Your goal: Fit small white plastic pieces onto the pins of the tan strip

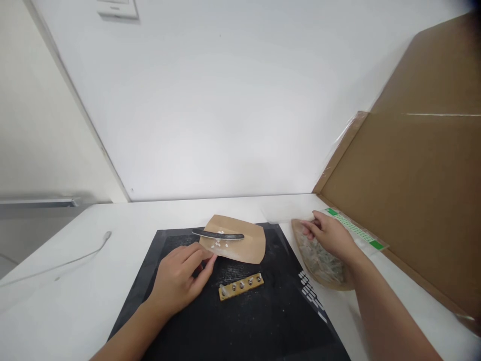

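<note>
My left hand (184, 276) rests on the black mat with its fingertips pinched at the near-left edge of a brown sheet (248, 243); whatever lies between them is hidden. Across that sheet lies a dark, curved strip (218, 235), with several small white pieces around it. Nearer to me, a narrow yellowish-brown bar (241, 287) carries a row of round metal studs and whitish bits. On the right, my right hand (332, 235) is closed, fingers pinched, over a brown tray (347, 286) of translucent pieces (328, 268). What it pinches, if anything, cannot be made out.
The black mat (285, 326) covers the middle of the white table (75, 311). Short white strips (311, 296) line its right edge. A clear sheet with a green printed band (356, 229) lies beside a tall cardboard panel (421, 200). A thin cable (86, 258) crosses the left side.
</note>
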A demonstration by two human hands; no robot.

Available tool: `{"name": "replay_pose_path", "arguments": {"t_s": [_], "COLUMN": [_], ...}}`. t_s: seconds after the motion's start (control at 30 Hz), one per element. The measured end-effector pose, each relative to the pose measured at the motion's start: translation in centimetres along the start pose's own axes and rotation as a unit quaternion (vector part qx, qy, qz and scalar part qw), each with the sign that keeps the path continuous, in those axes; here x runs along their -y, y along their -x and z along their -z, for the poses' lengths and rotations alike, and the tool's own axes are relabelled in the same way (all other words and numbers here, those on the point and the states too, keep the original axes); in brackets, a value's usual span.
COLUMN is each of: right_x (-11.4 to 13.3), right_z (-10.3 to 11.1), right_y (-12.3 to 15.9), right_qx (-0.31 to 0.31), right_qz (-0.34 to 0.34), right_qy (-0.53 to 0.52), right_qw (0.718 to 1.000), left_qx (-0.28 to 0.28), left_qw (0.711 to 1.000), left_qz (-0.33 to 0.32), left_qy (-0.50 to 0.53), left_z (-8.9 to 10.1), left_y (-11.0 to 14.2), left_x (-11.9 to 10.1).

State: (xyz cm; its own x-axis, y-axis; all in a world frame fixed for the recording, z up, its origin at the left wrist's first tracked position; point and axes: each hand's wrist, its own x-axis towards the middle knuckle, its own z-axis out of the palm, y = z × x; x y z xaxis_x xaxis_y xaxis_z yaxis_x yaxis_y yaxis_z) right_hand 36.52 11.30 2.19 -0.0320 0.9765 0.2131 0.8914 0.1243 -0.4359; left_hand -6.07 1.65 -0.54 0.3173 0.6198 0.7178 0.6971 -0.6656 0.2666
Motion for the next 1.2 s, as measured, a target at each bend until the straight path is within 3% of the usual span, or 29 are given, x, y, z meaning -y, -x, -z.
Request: {"name": "replay_pose_path", "arguments": {"t_s": [0.17, 0.3, 0.67, 0.93, 1.2], "right_x": [0.43, 0.40, 0.08, 0.04, 0.65], "right_z": [0.31, 0.27, -0.29, -0.36, -0.14], "right_y": [0.03, -0.11, -0.37, -0.41, -0.18], "right_qx": [-0.039, -0.075, -0.088, -0.108, -0.081], "right_qz": [-0.019, 0.016, -0.036, -0.041, -0.021], "right_qy": [0.043, 0.063, -0.055, -0.031, 0.007], "right_qw": [0.998, 0.995, 0.994, 0.993, 0.996], "left_qx": [0.007, 0.013, 0.014, 0.011, 0.014], "left_qw": [1.000, 1.000, 1.000, 1.000, 0.999], "left_qz": [0.009, 0.008, 0.008, 0.006, 0.026], "left_qy": [0.000, 0.004, 0.004, 0.006, -0.015], "left_z": [-0.09, -0.05, -0.07, 0.07, -0.12], "left_y": [0.11, 0.14, 0.16, -0.03, 0.05], "left_x": [0.13, 0.10, 0.07, -0.17, 0.29]}}
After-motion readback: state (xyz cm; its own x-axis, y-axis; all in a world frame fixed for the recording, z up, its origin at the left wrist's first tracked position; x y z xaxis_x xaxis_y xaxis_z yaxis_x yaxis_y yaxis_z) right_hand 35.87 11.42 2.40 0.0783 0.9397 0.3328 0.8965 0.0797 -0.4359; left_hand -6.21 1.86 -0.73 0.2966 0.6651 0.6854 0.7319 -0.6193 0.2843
